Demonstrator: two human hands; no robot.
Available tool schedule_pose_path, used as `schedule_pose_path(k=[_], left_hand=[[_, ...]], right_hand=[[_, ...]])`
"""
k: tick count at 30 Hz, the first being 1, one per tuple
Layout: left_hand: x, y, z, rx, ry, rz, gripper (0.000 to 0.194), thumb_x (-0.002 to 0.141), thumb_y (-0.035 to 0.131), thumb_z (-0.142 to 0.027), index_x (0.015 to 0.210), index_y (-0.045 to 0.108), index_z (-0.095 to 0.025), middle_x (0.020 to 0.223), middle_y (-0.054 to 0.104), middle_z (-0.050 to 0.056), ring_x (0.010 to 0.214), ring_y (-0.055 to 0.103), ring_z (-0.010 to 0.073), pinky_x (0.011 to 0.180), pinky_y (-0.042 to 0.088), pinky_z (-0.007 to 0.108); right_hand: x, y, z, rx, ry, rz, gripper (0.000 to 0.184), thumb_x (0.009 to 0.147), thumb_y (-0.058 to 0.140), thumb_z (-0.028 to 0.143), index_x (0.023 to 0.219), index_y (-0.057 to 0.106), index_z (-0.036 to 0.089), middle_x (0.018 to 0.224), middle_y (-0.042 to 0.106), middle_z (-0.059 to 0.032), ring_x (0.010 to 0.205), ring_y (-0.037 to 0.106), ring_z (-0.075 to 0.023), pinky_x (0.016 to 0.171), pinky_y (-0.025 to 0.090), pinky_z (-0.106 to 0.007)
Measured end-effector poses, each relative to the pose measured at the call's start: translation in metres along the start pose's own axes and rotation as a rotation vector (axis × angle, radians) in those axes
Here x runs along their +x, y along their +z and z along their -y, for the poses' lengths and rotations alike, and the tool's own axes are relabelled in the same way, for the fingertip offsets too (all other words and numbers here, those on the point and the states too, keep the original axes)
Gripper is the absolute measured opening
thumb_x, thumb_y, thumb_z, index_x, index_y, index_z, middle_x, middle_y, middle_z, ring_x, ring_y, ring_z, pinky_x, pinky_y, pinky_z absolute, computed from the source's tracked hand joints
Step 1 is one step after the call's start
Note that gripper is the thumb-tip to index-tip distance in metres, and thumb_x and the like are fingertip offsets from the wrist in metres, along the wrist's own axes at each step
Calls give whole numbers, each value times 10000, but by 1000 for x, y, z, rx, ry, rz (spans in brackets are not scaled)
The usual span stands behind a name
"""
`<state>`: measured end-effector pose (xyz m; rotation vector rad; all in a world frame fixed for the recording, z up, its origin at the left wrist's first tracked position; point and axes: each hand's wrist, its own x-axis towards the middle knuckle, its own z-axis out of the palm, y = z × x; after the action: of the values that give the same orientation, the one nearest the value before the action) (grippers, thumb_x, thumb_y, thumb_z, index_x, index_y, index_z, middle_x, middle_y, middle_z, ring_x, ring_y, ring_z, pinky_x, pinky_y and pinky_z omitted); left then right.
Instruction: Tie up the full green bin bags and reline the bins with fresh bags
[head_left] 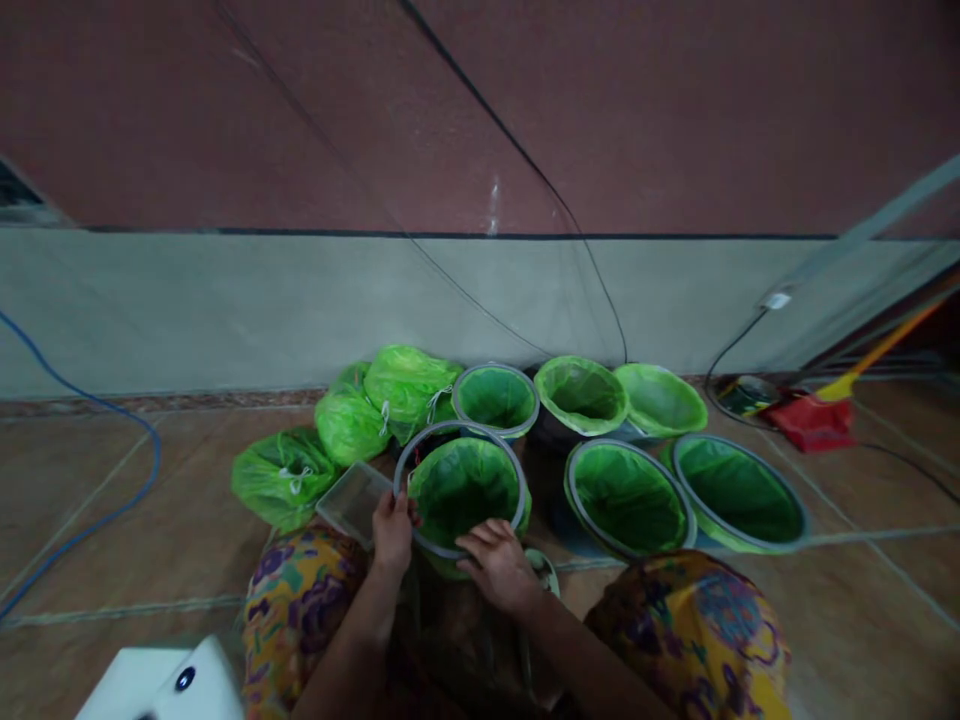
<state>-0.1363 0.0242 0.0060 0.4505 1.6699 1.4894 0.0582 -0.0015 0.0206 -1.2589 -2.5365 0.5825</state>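
Observation:
Between my knees stands a bin lined with a green plastic bag (469,480). A loose-looking grey rim ring (450,427) lies over its mouth and stands a little off the bag at the far left. My left hand (394,525) pinches this ring at its left side. At the near edge, my right hand (499,562) is closed over the ring, fingers together and bent toward the bag. Left of the bin, a clear plastic container (352,500) is on the floor, close to my left hand.
Several other lined bins, such as one with a grey ring (630,498), stand to the right and behind. Tied green bags (289,475) sit at the left by the wall. A blue hose (112,405), a red dustpan (814,420) and a white box (169,685) are also around.

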Motion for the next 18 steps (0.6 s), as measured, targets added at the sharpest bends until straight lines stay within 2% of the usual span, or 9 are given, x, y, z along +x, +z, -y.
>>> schedule_pose_path(k=[2,4,6,8,12,14,18], left_hand=[[-1,3,4,-54,-24,-4,400,675,679,-534,833,585,-178,575,488,-74,467,453,71,460,377,206],[-2,7,7,-97,-49,17,431,647,708,-550,819,574,-178,578,475,-78,468,441,62,453,360,193],[-5,11,11,-122,-43,54,470,629,734,-568,837,575,-176,588,481,-77,481,443,60,455,357,187],[-9,15,15,-134,-33,96,508,626,749,-580,880,583,-173,609,498,-71,503,457,62,465,368,185],[-13,21,21,-146,-50,145,572,644,746,-604,973,597,-161,651,521,-59,534,475,61,481,386,186],[-12,24,24,-142,-53,158,593,655,733,-617,1003,600,-156,652,517,-60,532,478,59,482,386,187],[-3,27,27,-65,-32,163,583,674,700,-623,999,591,-152,635,514,-64,512,478,66,484,414,202]], right_hand=[[2,-10,-11,60,63,-202,357,943,550,418,1250,618,248,1221,650,-60,1148,536,-220,1029,378,-367],[6,-18,-28,35,257,-422,469,961,481,442,1339,555,175,1324,590,-124,1218,499,-257,1061,364,-404],[10,-21,-49,-14,475,-532,521,968,433,413,1376,513,98,1343,563,-181,1249,484,-289,1058,376,-422],[12,-20,-69,-21,654,-502,510,963,406,335,1371,514,49,1311,580,-209,1239,513,-290,1045,397,-393],[12,-9,-92,98,919,-267,437,952,388,238,1293,601,69,1185,680,-179,1123,631,-261,964,452,-324],[11,-4,-96,120,968,-197,428,954,406,237,1293,608,68,1182,693,-177,1103,651,-270,932,465,-325],[13,1,-100,91,952,-190,417,958,426,222,1293,615,62,1196,694,-181,1113,655,-263,921,461,-301]])
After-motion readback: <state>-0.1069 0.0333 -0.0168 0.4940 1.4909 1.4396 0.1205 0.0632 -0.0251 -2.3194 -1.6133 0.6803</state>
